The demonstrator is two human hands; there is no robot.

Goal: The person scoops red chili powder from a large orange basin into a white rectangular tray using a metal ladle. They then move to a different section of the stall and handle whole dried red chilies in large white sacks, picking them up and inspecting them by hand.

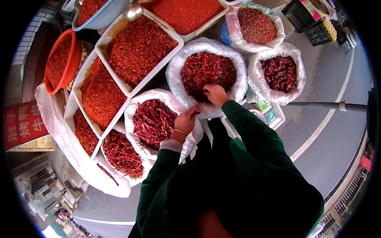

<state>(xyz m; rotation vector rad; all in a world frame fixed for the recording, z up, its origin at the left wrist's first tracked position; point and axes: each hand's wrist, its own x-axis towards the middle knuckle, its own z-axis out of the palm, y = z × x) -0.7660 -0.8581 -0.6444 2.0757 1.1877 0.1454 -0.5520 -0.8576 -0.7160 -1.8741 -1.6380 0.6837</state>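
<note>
My right hand (216, 94) reaches into a plastic-lined sack of dark red dried chili pieces (208, 70), its fingertips bent at the chilies; whether they pinch any is hidden. Lower and to the left, my left hand (185, 122) has its fingers curled at the near rim of that sack, with a small dark red piece, seemingly dried chili, at the fingertips. Beneath the left hand's left side stands a white-lined sack of long dried red chilies (153, 122). Another lined sack, with dark chili pieces (279, 74), is to the right of my right hand.
White trays of crushed chili (138, 49) stand at the left, one with a metal scoop (133, 13). An orange basin (72, 56) sits farther left. A white tray (279, 120) with green packets lies below the right sack. A grey pole (315, 105) runs rightward over the road.
</note>
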